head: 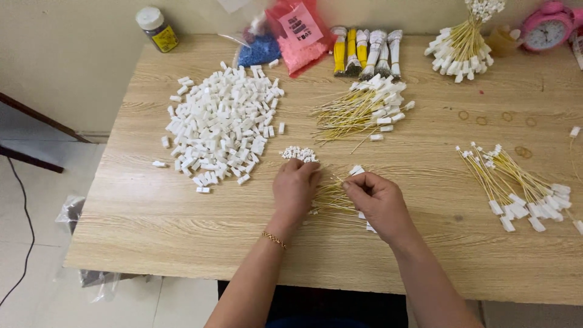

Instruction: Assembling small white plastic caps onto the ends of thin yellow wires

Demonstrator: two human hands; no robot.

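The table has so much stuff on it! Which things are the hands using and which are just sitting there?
In use:
- left hand and right hand, both on the yellow wire bundle
- small white connector at the right hand's fingertips
- white connector pile nearby

Just lying about:
- pink clock
- brown jar
- pink bead bag
- rubber bands

At the table's far edge I see a pink bag [302, 37] with a paler label [300, 24], a blue bag [259, 50] beside it (partly hidden), and a yellow-labelled jar [157, 28].
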